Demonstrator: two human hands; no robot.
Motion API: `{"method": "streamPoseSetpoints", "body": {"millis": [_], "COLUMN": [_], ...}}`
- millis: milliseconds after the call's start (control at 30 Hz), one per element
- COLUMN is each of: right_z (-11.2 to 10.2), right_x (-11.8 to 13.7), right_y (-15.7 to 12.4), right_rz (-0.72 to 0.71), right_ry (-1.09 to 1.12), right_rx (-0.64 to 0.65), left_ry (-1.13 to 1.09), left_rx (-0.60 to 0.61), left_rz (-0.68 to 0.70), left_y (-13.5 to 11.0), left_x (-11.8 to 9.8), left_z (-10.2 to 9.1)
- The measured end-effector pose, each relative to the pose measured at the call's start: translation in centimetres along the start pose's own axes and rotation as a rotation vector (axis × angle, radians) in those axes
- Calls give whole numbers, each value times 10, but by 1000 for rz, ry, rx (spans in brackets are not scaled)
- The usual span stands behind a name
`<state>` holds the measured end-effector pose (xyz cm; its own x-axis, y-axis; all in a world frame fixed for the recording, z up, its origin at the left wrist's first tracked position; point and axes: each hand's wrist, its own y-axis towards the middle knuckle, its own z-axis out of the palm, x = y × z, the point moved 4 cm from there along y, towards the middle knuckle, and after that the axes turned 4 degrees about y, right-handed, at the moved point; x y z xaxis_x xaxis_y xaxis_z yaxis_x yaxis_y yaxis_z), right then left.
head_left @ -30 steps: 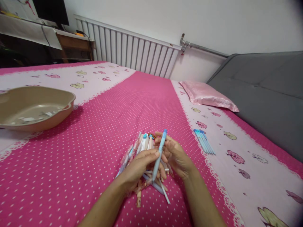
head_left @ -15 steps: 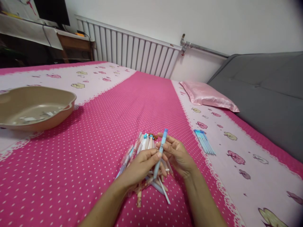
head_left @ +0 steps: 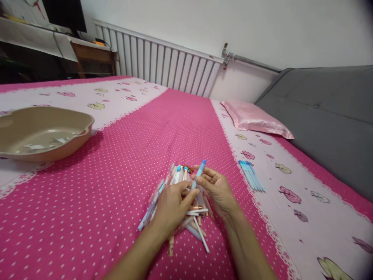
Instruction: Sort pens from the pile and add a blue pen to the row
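A light-blue pen [head_left: 199, 172] with a darker blue end points up and away between my two hands. My right hand [head_left: 219, 190] pinches its upper part between thumb and fingers. Around its lower part my left hand [head_left: 174, 205] is closed, and that end is hidden by the fingers. Beneath both hands lies a loose pile of pens [head_left: 153, 206], some pale, some in clear wrapping, with a thin white stick [head_left: 201, 234] at the near side. Small blue and brown toppers show at the pile's far end.
Several light-blue pens [head_left: 251, 175] lie side by side to the right. A beige basin [head_left: 84, 128] holding white scraps stands at the left. A pink pillow [head_left: 259, 119] rests by the grey headboard [head_left: 326, 112]; a white radiator [head_left: 163, 58] is along the wall.
My left hand has turned and its fingers now cover the pen's lower part, which showed before. The pen tilts slightly more. My right hand has barely moved.
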<state>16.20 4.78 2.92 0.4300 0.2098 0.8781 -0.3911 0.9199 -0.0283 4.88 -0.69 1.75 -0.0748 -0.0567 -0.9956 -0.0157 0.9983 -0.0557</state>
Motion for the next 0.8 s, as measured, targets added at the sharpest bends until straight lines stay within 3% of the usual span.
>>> {"method": "streamPoseSetpoints", "body": {"millis": [167,433,667,800], "right_z": [1,5,-7,-12], "right_x": [-1,-1,-1,-9], "right_y": [-1,0,6,9], "right_rz": [-5,-36,-312,-430], "right_ry": [-12,-82,-673,-959], "right_rx": [-2,56,-30,-16], "left_ry": [-9,327,230,275], "left_rx": [-67,-190,-365,-430], "left_rz": [-21,62,70,75], "left_y": [0,-1,2,6], "left_x": [4,-9,-5,-2], "left_z": [-1,-12,-33,-41]}}
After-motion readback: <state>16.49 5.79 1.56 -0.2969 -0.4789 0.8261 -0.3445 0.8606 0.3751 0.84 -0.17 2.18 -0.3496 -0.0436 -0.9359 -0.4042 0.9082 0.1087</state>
